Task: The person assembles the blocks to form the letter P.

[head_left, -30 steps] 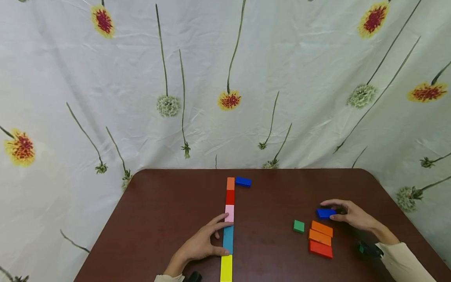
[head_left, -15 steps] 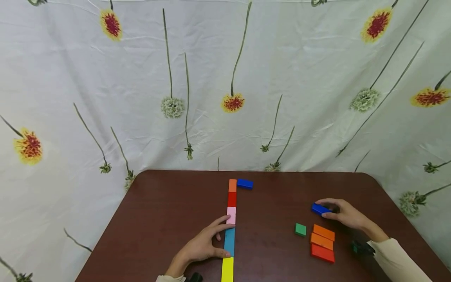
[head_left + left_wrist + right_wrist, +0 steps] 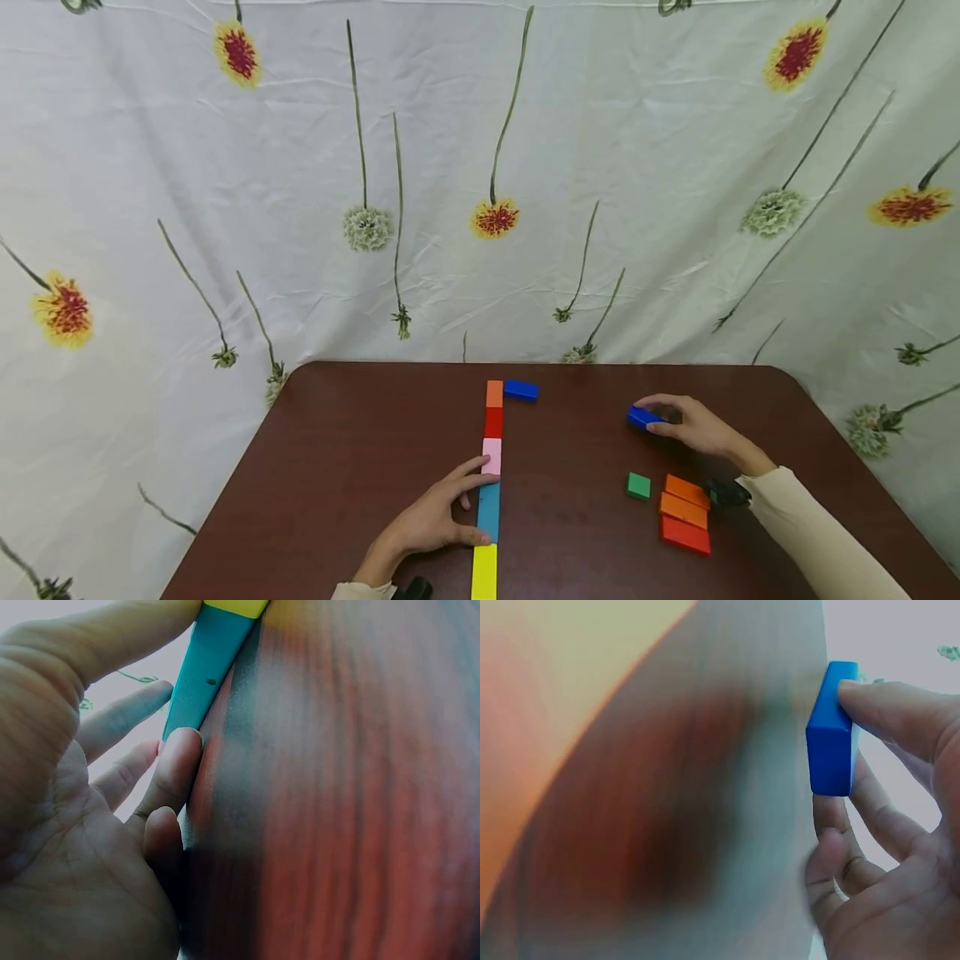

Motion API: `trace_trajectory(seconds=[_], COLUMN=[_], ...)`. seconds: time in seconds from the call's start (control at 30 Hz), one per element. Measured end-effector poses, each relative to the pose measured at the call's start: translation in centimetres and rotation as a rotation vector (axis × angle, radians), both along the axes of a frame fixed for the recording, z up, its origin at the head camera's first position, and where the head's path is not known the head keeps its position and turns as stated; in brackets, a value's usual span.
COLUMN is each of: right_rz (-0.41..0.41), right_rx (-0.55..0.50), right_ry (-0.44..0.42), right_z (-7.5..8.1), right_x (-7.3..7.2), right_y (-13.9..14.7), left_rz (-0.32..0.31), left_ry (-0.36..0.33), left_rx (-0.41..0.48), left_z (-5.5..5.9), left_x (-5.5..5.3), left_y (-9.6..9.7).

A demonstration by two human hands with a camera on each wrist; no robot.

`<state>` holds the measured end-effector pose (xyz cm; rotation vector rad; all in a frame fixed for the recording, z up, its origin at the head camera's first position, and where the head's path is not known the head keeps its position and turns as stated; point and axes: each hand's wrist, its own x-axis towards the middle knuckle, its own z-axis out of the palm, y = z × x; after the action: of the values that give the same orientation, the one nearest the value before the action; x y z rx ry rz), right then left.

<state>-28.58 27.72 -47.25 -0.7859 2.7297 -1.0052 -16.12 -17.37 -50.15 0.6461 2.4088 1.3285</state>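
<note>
In the head view, a line of coloured blocks runs along the table, from yellow (image 3: 484, 571) through teal (image 3: 488, 508), pink (image 3: 491, 457) and red (image 3: 493, 422) to orange (image 3: 494, 393). My left hand (image 3: 431, 521) rests beside it with fingers extended, thumb tip where yellow meets teal and fingertips on the teal and pink blocks. The left wrist view shows the teal block (image 3: 202, 675) between thumb and fingers. My right hand (image 3: 697, 429) pinches a blue block (image 3: 642, 417) between thumb and fingers; its end faces the camera in the right wrist view.
Another blue block (image 3: 521, 390) lies right of the line's far end. A small green block (image 3: 639, 486), two orange blocks (image 3: 684, 509) and a red block (image 3: 685, 536) lie at the right. Beyond the brown table (image 3: 360, 433) hangs a flowered cloth (image 3: 427, 167).
My right hand has carried the blue block left and farther back, away from the orange blocks. My left hand stays at the line, and the head view has shifted slightly.
</note>
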Motion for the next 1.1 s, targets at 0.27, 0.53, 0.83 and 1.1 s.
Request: trace_trajectory(seconds=[0.27, 0.53, 0.83, 1.1], right_rz=[0.05, 0.083, 0.091, 0.093], right_rx=[-0.014, 0.036, 0.076, 0.098], right_ry=[-0.013, -0.021, -0.03, -0.012], right_z=[0.3, 0.5, -0.6, -1.0], right_x=[-1.5, -2.7, -3.9, -4.2], right_y=[-4.7, -9.0, -12.2, -13.4], left_rz=[0.014, 0.013, 0.01, 0.0], left_ry=[-0.016, -0.016, -0.013, -0.018], left_rx=[0.002, 0.022, 0.01, 0.017], left_z=[-0.2, -0.3, -0.3, -0.1], left_x=[0.3, 0.4, 0.1, -0.1], left_y=[-0.4, -0.4, -0.4, -0.1])
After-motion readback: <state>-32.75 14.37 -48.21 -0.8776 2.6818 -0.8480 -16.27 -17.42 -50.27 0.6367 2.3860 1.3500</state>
